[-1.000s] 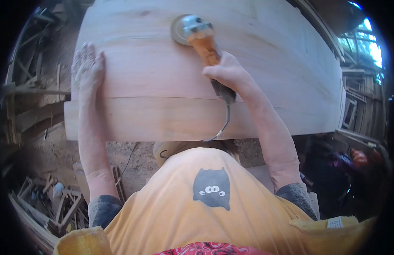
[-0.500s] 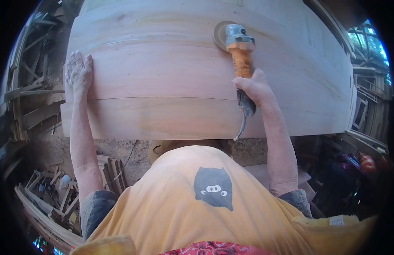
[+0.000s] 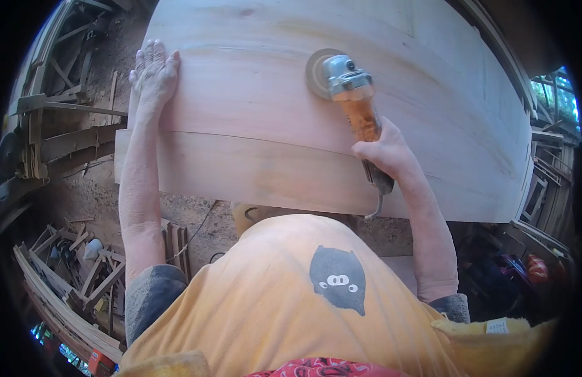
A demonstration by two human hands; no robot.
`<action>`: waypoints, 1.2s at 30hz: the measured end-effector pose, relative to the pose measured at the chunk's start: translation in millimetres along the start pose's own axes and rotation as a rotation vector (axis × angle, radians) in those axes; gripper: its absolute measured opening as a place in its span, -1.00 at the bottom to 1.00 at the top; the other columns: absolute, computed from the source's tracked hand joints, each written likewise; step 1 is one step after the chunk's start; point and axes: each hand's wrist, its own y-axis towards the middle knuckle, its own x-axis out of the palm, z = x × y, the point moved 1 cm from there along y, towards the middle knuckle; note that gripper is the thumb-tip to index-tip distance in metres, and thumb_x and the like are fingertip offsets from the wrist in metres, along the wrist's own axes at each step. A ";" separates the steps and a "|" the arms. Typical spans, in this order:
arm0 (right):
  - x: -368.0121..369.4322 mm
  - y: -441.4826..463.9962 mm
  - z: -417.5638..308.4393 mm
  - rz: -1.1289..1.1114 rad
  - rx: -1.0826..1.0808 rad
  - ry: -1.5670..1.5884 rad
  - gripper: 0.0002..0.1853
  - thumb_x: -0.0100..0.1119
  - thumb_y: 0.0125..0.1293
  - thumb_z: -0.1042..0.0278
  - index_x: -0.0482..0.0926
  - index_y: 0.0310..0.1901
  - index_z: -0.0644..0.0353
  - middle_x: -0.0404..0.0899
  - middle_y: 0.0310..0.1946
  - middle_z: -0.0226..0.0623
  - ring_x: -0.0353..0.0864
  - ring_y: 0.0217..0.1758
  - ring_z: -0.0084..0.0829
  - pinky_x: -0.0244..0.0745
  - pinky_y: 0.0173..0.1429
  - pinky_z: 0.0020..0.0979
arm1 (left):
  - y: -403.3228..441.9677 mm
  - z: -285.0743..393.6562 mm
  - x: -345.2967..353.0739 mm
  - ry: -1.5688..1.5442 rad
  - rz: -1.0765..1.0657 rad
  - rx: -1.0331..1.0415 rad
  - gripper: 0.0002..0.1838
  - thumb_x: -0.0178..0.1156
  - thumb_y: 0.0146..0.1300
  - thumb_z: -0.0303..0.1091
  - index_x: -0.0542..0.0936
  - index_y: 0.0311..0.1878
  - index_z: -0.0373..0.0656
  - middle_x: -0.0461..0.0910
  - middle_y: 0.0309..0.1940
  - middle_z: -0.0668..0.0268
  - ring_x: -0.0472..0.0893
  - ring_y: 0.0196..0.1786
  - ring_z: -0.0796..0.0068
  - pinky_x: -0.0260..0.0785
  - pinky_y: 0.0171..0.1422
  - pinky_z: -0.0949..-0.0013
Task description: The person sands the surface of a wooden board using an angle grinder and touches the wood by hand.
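My right hand (image 3: 389,151) is wrapped round the body of an orange and grey angle grinder (image 3: 360,116). A round sanding disc (image 3: 317,74) on its head lies against a pale wooden panel (image 3: 253,113); the exact contact is hard to make out. From the grinder's rear end a grey cord (image 3: 377,206) hangs down. My left hand (image 3: 154,74) rests flat on the panel's left edge, fingers stretched out and holding nothing. A narrower board (image 3: 241,164) lies along the panel's near side, with a thin seam between them.
Scrap wood (image 3: 93,270) is heaped at the lower left, beside long stacked planks (image 3: 65,308). A wooden frame (image 3: 37,125) stands at the left. Timber pieces (image 3: 548,163) lean at the right, above a dark corner with a red bundle (image 3: 537,269). Dusty ground (image 3: 197,217) shows below the panel.
The view has turned, so the panel appears tilted. The grinder's disc has shifted toward me and slightly left across the wood. My left hand stays flat at the panel's edge.
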 end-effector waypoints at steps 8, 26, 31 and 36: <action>73.1 47.8 -118.3 -0.229 0.062 -0.049 -0.56 0.44 0.00 0.18 0.64 -0.16 0.37 0.71 -0.32 -0.08 0.77 -0.16 -0.27 0.63 -0.02 -0.25 | -19.5 -56.1 1.9 -0.542 0.231 -0.097 -0.30 -0.21 0.63 0.22 0.55 0.40 -0.19 0.55 0.36 -0.13 0.45 0.47 -0.17 0.27 0.55 0.04; 24.4 -32.8 -19.6 0.161 0.360 0.306 -0.58 0.45 -0.02 0.20 0.66 -0.15 0.26 0.65 -0.30 -0.30 0.63 -0.24 -0.49 0.56 -0.12 -0.36 | -17.7 -71.2 -16.4 -0.488 -0.263 -0.271 -0.33 -0.19 0.64 0.21 0.65 0.08 -0.25 0.69 0.04 -0.19 0.60 0.21 -0.27 0.39 0.29 -0.12; 8.7 -39.6 -7.5 0.173 0.376 0.303 -0.60 0.45 0.00 0.17 0.62 -0.17 0.23 0.59 -0.37 -0.42 0.56 -0.34 -0.56 0.51 -0.23 -0.41 | -17.2 -75.2 -15.2 -0.488 -0.297 -0.268 -0.34 -0.19 0.65 0.20 0.65 0.12 -0.25 0.68 0.08 -0.19 0.60 0.23 -0.27 0.39 0.30 -0.11; 13.8 -38.0 -13.9 0.136 0.371 0.255 -0.58 0.45 0.04 0.14 0.59 -0.13 0.19 0.54 -0.38 -0.50 0.51 -0.36 -0.63 0.47 -0.27 -0.46 | -18.9 -68.3 -18.9 -0.466 -0.250 -0.214 -0.34 -0.20 0.65 0.18 0.64 0.13 -0.25 0.68 0.08 -0.20 0.60 0.22 -0.30 0.40 0.31 -0.14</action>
